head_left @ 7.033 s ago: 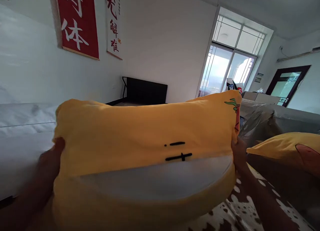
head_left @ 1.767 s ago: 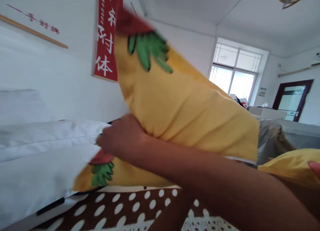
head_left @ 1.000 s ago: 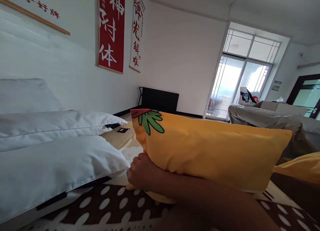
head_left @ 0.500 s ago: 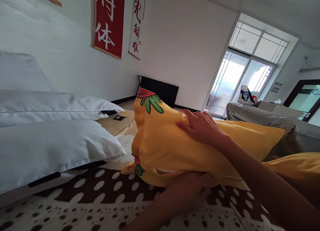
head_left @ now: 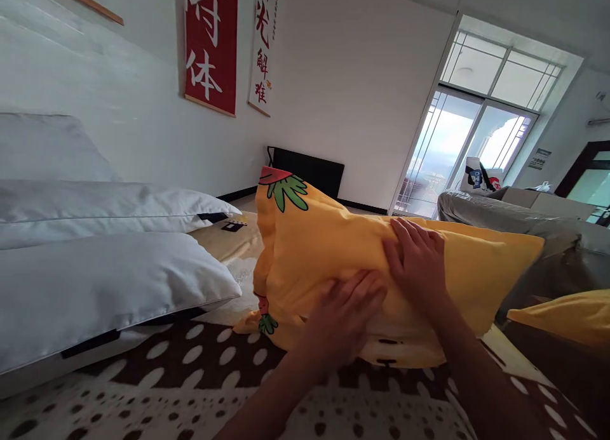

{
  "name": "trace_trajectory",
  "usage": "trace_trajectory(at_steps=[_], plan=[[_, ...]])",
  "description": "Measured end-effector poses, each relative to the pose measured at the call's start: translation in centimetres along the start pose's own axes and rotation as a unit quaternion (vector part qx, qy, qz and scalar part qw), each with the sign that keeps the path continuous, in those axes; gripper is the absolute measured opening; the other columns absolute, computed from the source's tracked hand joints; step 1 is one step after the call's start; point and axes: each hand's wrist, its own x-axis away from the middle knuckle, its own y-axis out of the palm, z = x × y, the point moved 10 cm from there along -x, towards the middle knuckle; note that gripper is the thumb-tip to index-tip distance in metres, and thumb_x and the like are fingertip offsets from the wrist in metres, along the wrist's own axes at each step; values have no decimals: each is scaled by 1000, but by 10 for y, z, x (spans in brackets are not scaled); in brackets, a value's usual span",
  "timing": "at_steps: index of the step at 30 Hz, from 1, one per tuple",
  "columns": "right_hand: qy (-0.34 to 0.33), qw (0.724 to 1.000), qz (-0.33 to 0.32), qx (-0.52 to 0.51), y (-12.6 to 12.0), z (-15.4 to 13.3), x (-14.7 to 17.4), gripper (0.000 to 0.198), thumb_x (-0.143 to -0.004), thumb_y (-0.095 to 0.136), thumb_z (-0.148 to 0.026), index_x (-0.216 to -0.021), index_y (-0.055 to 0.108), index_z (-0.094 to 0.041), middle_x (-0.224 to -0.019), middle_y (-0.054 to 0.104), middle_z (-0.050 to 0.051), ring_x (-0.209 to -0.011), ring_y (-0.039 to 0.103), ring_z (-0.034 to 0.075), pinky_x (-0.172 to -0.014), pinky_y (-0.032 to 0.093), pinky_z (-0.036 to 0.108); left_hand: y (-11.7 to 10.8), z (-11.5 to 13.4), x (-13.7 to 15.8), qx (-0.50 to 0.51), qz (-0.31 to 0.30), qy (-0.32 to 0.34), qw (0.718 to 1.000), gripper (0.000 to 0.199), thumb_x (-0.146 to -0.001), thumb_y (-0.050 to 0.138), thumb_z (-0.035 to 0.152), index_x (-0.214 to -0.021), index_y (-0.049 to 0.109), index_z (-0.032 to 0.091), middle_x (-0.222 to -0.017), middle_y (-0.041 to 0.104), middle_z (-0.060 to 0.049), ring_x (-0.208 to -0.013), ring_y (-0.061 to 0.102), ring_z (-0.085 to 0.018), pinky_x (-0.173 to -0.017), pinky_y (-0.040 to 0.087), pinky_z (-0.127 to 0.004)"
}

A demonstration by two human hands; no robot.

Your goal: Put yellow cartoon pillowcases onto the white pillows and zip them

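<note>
both forearms run out of the bottom edge, and the palms of the left hand and right hand are hidden flat against the yellow pillow; second yellow pillow gets chopped by the right edge

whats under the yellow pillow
The yellow pillow lies on a brown spotted blanket, both hands flat on top: left hand, right hand. Whatever sits directly beneath its middle is covered.
</note>
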Motion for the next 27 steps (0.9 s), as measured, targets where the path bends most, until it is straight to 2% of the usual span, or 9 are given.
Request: trace_trajectory(at_steps=[3, 7, 10, 13, 15, 19, 22, 24, 27], plan=[[1, 1000, 24, 4, -9, 6, 26, 39, -92, 41, -33, -127, 50, -18, -130, 56, 12, -122, 47, 23, -102, 23, 40, 12, 1, 2, -29, -15, 12, 999, 54, -80, 49, 19, -133, 42, 25, -146, 35, -5, -134, 27, -23, -97, 29, -41], [7, 1000, 30, -2, -17, 20, 66, 47, -90, 43, -30, -137, 39, -22, -138, 48, 12, -127, 43, 25, -102, 23, 41, 5, 8, 3, -42, 42, 51, 997, 38, -86, 45, 14, -123, 51, 20, -137, 49, -5, -132, 32, -23, -96, 29, -39], [-40, 998, -25, -32, -6, 18, 91, 58, -87, 47, -34, -141, 32, -21, -144, 39, 15, -133, 36, 27, -102, 23, 42, -5, 3, 3, 8, 113, 59, 992, 24, -91, 41, 13, -109, 57, 13, -122, 60, -9, -126, 42, -22, -92, 31, -38], [-90, 989, -104, -48, 16, 10, 104, 63, -81, 55, -40, -138, 36, -21, -148, 32, 13, -136, 29, 27, -104, 22, 41, -10, -17, 2, 56, 161, -2, 985, 21, -91, 40, 9, -103, 57, 13, -107, 66, -9, -112, 54, -18, -88, 34, -34], [-78, 988, -121, -52, 27, 16, 106, 58, -83, 52, -33, -138, 38, -21, -147, 35, 11, -136, 30, 24, -105, 21, 40, -9, -26, 0, 62, 166, -39, 983, 21, -89, 43, 6, -102, 56, 14, -103, 67, -8, -103, 58, -16, -86, 37, -31], [1, 998, -18, -68, 25, 57, 107, 52, -82, 36, -7, -133, 44, -17, -135, 51, 11, -130, 41, 18, -102, 29, 36, -2, -26, -3, 54, 148, -60, 986, 18, -88, 43, 6, -95, 57, 14, -92, 66, -5, -90, 59, -15, -82, 39, -29], [50, 992, 59, -104, 23, 92, 115, 54, -72, 35, -1, -118, 57, -18, -122, 62, 8, -119, 53, 16, -94, 37, 32, 13, -24, -9, 30, 130, -47, 990, 18, -88, 42, 7, -87, 58, 14, -82, 64, -3, -82, 57, -16, -77, 39, -30], [73, 987, 58, -128, 35, 108, 115, 53, -66, 36, -2, -110, 61, -19, -115, 66, 6, -109, 59, 16, -89, 41, 30, 35, -34, -20, -5, 83, -56, 995, 19, -88, 41, 9, -83, 58, 15, -78, 63, -3, -78, 56, -18, -74, 39, -31], [110, 985, 8, -132, 64, 122, 104, 51, -63, 37, -6, -103, 66, -22, -102, 71, 2, -93, 64, 17, -84, 44, 30, 74, -65, -44, -53, -31, -104, 993, 18, -87, 42, 12, -83, 59, 16, -82, 63, -6, -83, 56, -22, -76, 39, -35]])
